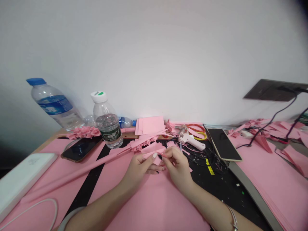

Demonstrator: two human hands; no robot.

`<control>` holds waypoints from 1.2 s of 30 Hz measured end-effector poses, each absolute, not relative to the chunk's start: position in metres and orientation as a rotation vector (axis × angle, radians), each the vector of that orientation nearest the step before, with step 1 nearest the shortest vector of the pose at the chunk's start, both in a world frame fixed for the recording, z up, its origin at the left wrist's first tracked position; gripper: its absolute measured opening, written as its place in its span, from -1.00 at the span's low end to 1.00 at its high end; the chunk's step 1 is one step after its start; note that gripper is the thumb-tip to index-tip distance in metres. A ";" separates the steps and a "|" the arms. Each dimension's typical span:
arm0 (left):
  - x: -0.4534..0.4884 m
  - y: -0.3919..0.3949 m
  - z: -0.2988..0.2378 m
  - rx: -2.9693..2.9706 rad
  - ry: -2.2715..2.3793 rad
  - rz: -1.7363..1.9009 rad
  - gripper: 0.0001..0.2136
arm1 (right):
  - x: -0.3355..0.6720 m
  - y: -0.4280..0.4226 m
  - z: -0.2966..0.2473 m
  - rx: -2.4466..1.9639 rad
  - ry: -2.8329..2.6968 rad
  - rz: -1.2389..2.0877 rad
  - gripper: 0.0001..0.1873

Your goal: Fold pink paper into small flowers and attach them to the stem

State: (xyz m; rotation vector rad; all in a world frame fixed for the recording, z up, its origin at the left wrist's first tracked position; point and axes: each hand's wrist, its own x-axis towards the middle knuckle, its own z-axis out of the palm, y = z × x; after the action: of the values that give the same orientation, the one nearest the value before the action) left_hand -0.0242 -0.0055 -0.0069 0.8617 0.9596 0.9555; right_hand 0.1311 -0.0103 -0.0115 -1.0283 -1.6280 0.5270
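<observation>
My left hand (141, 166) and my right hand (178, 166) meet at the middle of the table, both pinching a small folded piece of pink paper (154, 154). The fingers of each hand are pressed together on its edges. Under the hands lies a large pink paper sheet (154, 205). A long rolled pink paper stick (79, 173) runs from the folded pieces toward the lower left. A white glue gun (191, 140) lies just behind my right hand.
Two water bottles (108, 123) (56, 106) stand at the back left, a third lies by the wall. Phones (80, 148) (222, 143) lie left and right. A white power bank (20, 179), scissors (197, 130), pink paper stacks (276, 183) and cables (271, 123) surround the black mat (216, 183).
</observation>
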 end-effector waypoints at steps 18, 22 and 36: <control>-0.027 -0.002 -0.009 0.723 0.935 1.024 -0.61 | 0.149 -0.002 -0.019 -0.792 -2.083 -0.037 -0.51; -0.028 -0.001 -0.011 0.721 0.918 1.003 -0.63 | 0.149 -0.002 -0.020 -0.808 -2.083 -0.012 -0.53; -0.031 0.000 -0.011 0.743 0.863 0.955 -0.74 | 0.147 0.000 -0.015 -0.859 -2.090 0.081 -0.52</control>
State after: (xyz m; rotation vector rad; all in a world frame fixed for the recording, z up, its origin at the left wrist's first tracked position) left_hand -0.0308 0.0002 -0.0107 0.7429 0.8627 0.9553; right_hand 0.1469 0.0003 -0.0155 -0.8595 -2.0898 0.0814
